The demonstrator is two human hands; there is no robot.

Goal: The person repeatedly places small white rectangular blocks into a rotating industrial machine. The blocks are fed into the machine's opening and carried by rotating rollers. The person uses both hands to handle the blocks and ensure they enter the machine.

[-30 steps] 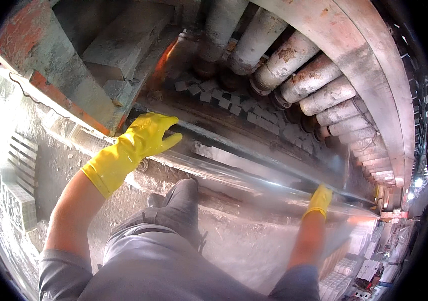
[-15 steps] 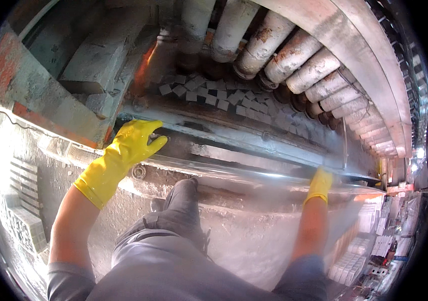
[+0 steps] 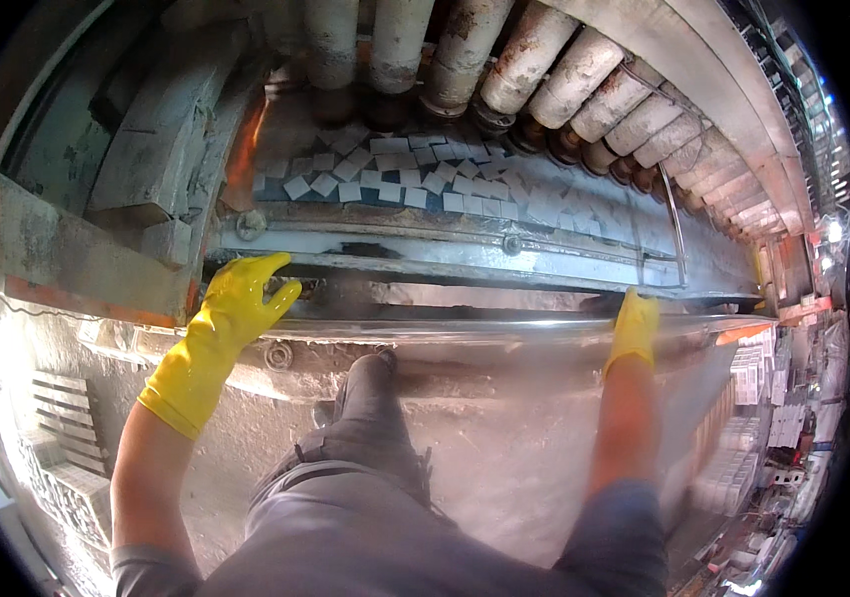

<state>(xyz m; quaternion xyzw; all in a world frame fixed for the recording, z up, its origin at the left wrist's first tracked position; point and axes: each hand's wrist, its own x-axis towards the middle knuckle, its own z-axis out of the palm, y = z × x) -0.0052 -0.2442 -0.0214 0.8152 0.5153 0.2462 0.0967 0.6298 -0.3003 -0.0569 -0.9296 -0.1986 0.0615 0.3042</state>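
Observation:
Both my hands wear yellow rubber gloves. My left hand [image 3: 240, 306] is over the left end of a shiny metal rail [image 3: 484, 330]. Its thumb stands apart from the fingers and nothing is between them. Farther right, my right hand [image 3: 635, 326] reaches over the same rail. Its fingers are bunched or foreshortened there, and whether they grip the rail cannot be seen. Beyond the rail runs a long pale machine bed edge [image 3: 415, 251]. Small pale rectangular tiles [image 3: 400, 179] lie scattered on the wet bed behind it.
A row of thick, stained cylinders [image 3: 474, 60] stands over the tiles, under a curved metal beam [image 3: 733, 109]. A slot [image 3: 484, 297] opens between bed and rail. Slatted pallets [image 3: 69, 423] stand on the floor at left; stacked pale pieces [image 3: 733, 463] are at right.
The view has shifted, so the bed and its tiles appear lower and sharper. My hands keep nearly the same places along the rail; the left has dipped slightly in the picture.

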